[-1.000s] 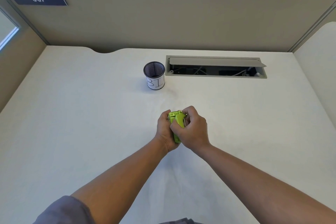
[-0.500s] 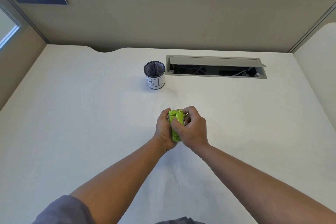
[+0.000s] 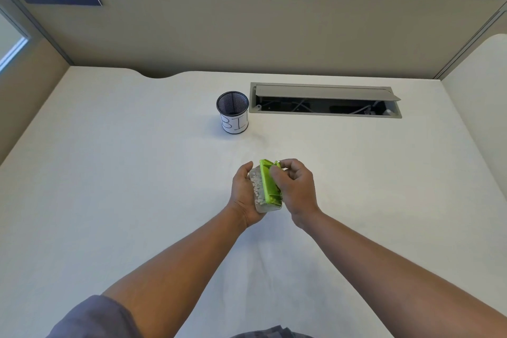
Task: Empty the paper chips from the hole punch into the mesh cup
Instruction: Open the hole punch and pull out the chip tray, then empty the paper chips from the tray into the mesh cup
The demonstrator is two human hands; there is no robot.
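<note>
The left hand (image 3: 244, 195) is cupped under a clear chip tray (image 3: 259, 195) full of white paper chips (image 3: 257, 189), fingers curled around its underside. The right hand (image 3: 295, 186) pinches the green hole punch body (image 3: 270, 185), thumb and fingers closed on its top, tilting it off the tray along one long side. Both are held above the middle of the desk (image 3: 109, 186), nearer its front edge. The mesh cup (image 3: 233, 112) stands upright farther back, just beside the open cable hatch (image 3: 326, 100). To do this well, I would keep the tray level while the body comes away, then carry it over the cup's rim before tipping.
</note>
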